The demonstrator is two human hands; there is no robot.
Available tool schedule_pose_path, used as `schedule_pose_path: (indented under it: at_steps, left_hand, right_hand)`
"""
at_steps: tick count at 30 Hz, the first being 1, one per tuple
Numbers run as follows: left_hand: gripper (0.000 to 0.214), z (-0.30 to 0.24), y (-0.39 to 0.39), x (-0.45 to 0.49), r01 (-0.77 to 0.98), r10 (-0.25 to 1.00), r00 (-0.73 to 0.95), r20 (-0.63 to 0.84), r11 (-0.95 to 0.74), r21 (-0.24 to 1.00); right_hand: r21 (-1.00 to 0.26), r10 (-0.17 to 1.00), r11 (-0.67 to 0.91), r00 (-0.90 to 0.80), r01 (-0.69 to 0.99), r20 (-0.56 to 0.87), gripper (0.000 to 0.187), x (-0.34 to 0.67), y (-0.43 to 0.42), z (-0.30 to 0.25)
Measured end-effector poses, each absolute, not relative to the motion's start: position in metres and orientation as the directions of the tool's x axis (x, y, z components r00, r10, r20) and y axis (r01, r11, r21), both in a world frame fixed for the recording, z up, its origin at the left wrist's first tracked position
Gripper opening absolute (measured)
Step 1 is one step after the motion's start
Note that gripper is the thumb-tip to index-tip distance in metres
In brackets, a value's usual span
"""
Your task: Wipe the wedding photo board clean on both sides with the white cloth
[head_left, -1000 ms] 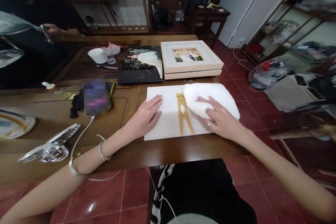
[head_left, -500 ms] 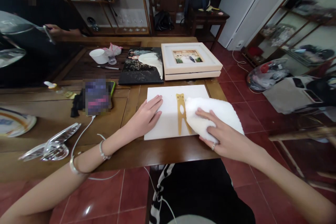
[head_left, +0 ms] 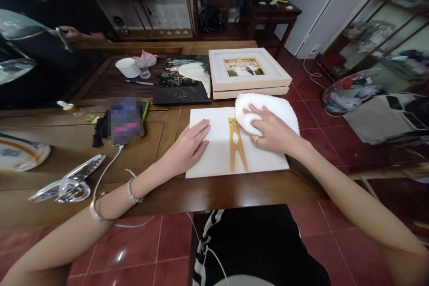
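Observation:
A white board [head_left: 214,154] lies flat at the table's front edge. On it rests a flat, yellowish, cat-shaped piece [head_left: 237,149] with a hole in its middle and two long legs. My left hand [head_left: 193,145] is laid flat on the board's left side, fingers stretched and holding nothing. With my right hand [head_left: 268,127] I grip a fluffy white cloth [head_left: 279,109] over the board's upper right corner. The cloth reaches the top of the cat-shaped piece and hides part of the board there.
Behind the board are a framed picture [head_left: 219,79] and a dark photo panel [head_left: 181,96]. Left are a white cup [head_left: 127,68], a phone-like item [head_left: 125,120], a dropper bottle [head_left: 78,112] and a clear plastic piece [head_left: 72,185]. Another person's hand [head_left: 72,35] shows far left.
My right hand has moved the cloth away from me, from the board's lower right to its upper right, uncovering the piece's right leg. My left hand stays on the board.

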State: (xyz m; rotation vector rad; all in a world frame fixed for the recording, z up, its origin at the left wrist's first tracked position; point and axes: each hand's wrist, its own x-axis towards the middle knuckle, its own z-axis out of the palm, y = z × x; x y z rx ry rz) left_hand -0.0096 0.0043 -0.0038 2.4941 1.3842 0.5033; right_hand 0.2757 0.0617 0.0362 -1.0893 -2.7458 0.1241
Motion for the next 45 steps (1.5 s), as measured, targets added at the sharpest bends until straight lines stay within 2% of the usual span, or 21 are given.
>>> schedule_pose_path:
  at_steps: [5, 9, 13, 15, 18, 21, 23, 32, 39, 45]
  left_hand:
    - [0.048, -0.005, 0.004, -0.010, 0.770, 0.851, 0.494, 0.177, -0.523, 0.364]
    - [0.047, -0.004, 0.004, -0.009, 0.769, 0.850, 0.493, 0.186, -0.525, 0.365]
    - [0.048, -0.002, 0.004, -0.009, 0.773, 0.851, 0.497, 0.168, -0.523, 0.360]
    - [0.048, -0.002, 0.004, -0.009, 0.776, 0.851, 0.499, 0.161, -0.522, 0.354]
    - [0.048, -0.002, 0.004, -0.009, 0.779, 0.851, 0.501, 0.159, -0.523, 0.345]
    - [0.048, -0.002, 0.004, -0.009, 0.780, 0.851, 0.499, 0.161, -0.523, 0.345]
    - [0.048, -0.002, 0.004, -0.009, 0.779, 0.850, 0.501, 0.159, -0.524, 0.344]
    - [0.048, -0.001, 0.004, -0.010, 0.773, 0.850, 0.503, 0.159, -0.524, 0.357]
    - [0.048, -0.002, 0.004, -0.009, 0.768, 0.849, 0.500, 0.170, -0.526, 0.366]
    - [0.048, -0.002, 0.004, -0.008, 0.772, 0.851, 0.498, 0.168, -0.523, 0.362]
  right_hand:
    - [-0.199, 0.655, 0.748, -0.752, 0.633, 0.072, 0.013, 0.286, 0.017, 0.046]
    - [-0.268, 0.626, 0.748, -0.780, 0.608, -0.022, 0.022, 0.297, -0.026, 0.063]
    - [-0.316, 0.611, 0.744, -0.791, 0.589, -0.036, 0.030, 0.305, -0.052, 0.074]
    - [-0.284, 0.643, 0.733, -0.766, 0.618, -0.008, 0.032, 0.304, -0.053, 0.075]
    - [-0.143, 0.696, 0.717, -0.711, 0.683, 0.094, 0.033, 0.299, -0.041, 0.071]
    - [-0.023, 0.691, 0.712, -0.695, 0.702, 0.196, 0.034, 0.290, -0.019, 0.060]
    - [-0.005, 0.693, 0.705, -0.687, 0.709, 0.217, 0.034, 0.284, 0.000, 0.050]
    - [-0.185, 0.751, 0.661, -0.641, 0.727, 0.160, 0.043, 0.271, 0.058, 0.029]
    - [-0.209, 0.738, 0.668, -0.673, 0.715, 0.057, 0.035, 0.279, 0.000, 0.043]
    - [-0.225, 0.694, 0.694, -0.719, 0.683, -0.039, 0.036, 0.292, -0.063, 0.062]
